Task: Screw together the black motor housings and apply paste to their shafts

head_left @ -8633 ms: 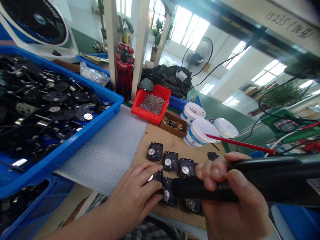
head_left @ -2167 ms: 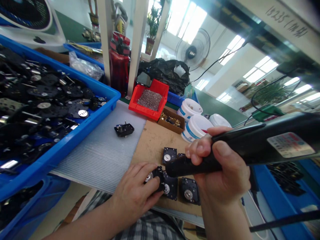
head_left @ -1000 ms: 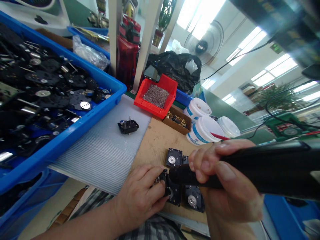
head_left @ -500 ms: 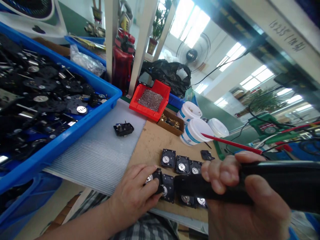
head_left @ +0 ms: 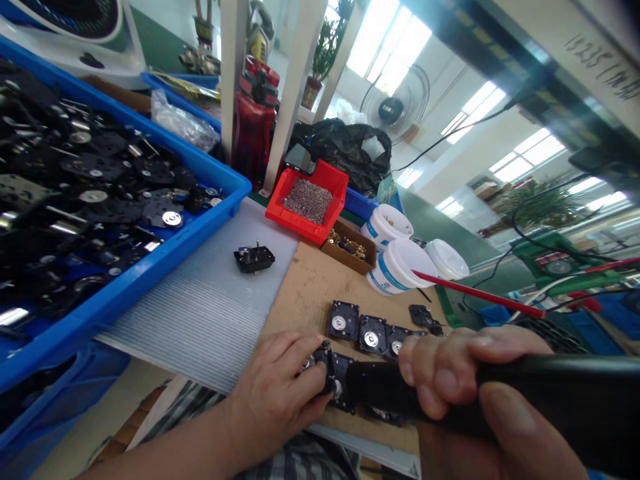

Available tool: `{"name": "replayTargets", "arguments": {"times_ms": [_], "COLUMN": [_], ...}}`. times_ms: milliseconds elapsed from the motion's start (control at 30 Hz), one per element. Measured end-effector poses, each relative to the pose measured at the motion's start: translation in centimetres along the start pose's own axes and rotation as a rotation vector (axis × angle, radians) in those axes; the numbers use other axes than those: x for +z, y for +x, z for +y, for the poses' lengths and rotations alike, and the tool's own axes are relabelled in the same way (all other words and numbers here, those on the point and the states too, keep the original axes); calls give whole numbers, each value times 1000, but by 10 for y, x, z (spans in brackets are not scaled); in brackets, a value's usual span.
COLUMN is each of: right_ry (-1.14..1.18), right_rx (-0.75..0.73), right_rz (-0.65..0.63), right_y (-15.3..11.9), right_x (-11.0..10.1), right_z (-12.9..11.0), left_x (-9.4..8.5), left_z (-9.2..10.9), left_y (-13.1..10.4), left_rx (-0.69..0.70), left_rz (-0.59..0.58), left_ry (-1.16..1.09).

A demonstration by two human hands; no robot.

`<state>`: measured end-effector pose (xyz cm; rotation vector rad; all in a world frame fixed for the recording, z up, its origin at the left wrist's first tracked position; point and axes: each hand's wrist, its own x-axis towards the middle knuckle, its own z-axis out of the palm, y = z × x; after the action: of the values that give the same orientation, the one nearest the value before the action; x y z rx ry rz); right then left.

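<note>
My left hand (head_left: 283, 383) rests at the near left of the cardboard, its fingers closed around a small black plastic housing (head_left: 327, 365) with metal parts. In my right hand (head_left: 467, 373) is a thick black cylindrical tool that looks like an electric screwdriver (head_left: 565, 393), lying nearly level. Its front end points left toward the held housing; no bit can be made out. Another black housing (head_left: 344, 387) sits directly beside the held one, partly behind the tool. Beyond it stands a row of similar square housings (head_left: 371, 335) with silver discs.
A blue crate (head_left: 200, 230) full of black assemblies fills the left. One assembly (head_left: 254, 259) lies on the ribbed grey sheet (head_left: 200, 307). At the back are a red bin (head_left: 307, 230) of small metal pieces, a cardboard box (head_left: 350, 257) of brass parts and white buckets (head_left: 395, 267).
The whole view has shifted slightly, so the scene sits further right. The tool's front end is nearer the held housing, and its rear sits lower. My left hand keeps its grip.
</note>
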<state>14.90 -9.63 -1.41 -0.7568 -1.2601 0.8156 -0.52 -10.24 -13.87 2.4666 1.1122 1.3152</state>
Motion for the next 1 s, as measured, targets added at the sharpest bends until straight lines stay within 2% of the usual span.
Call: {"name": "replayTargets", "arguments": {"times_ms": [67, 200, 267, 333, 500, 633, 800, 900, 1000], "right_ry": [-76, -138, -152, -163, -167, -164, -75, 29, 138], "right_rx": [-37, -11, -76, -92, 66, 51, -16, 34, 6], "right_rz": [-54, -103, -188, -220, -171, -84, -138, -22, 172], "right_y": [-1, 1, 3, 5, 2, -2, -5, -2, 8], "right_x": [0, -8, -14, -17, -8, -1, 6, 6, -9], "right_z": [0, 3, 6, 7, 0, 1, 8, 3, -14], "left_x": [2, 5, 5, 5, 1, 3, 6, -2, -21], "left_z": [-1, -1, 0, 0, 1, 0, 0, 1, -7], "left_y": [-1, -3, -4, -3, -1, -1, -4, 1, 14], "left_rx": [5, 3, 9, 11, 16, 12, 9, -14, -46], "left_rz": [8, 31, 45, 46, 30, 46, 51, -13, -51], "left_ry": [7, 6, 5, 4, 7, 8, 0, -56, -128]}}
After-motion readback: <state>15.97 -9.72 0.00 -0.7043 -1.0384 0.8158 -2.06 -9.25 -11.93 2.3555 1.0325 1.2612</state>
